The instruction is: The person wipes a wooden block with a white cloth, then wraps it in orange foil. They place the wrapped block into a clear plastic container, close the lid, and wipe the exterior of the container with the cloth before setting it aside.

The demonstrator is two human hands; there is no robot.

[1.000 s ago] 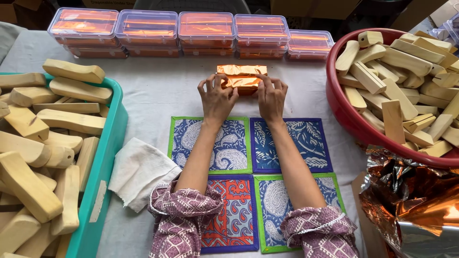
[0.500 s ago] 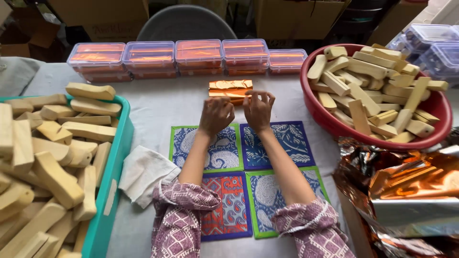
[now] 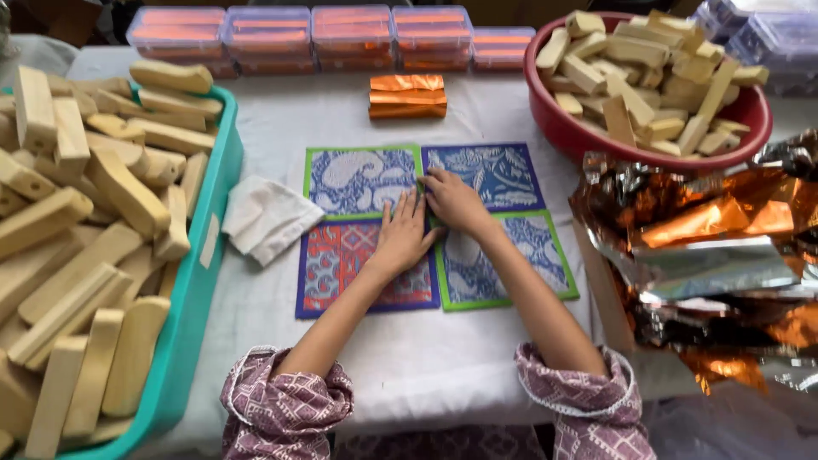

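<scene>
both hands, left (image 3: 399, 241) and right (image 3: 452, 202), lie flat, fingers released, on the mats (image 3: 362, 179), pressing where they meet.

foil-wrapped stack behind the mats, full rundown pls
The foil-wrapped stack looks like two or three oblong bars wrapped in shiny, crinkled copper-orange foil, lying flat and close together with long sides across the view. It rests on the white table cover, between the row of clear lidded boxes and the patterned mats, apart from both. Neither hand touches it: the left hand and right hand lie on the mats.
</scene>
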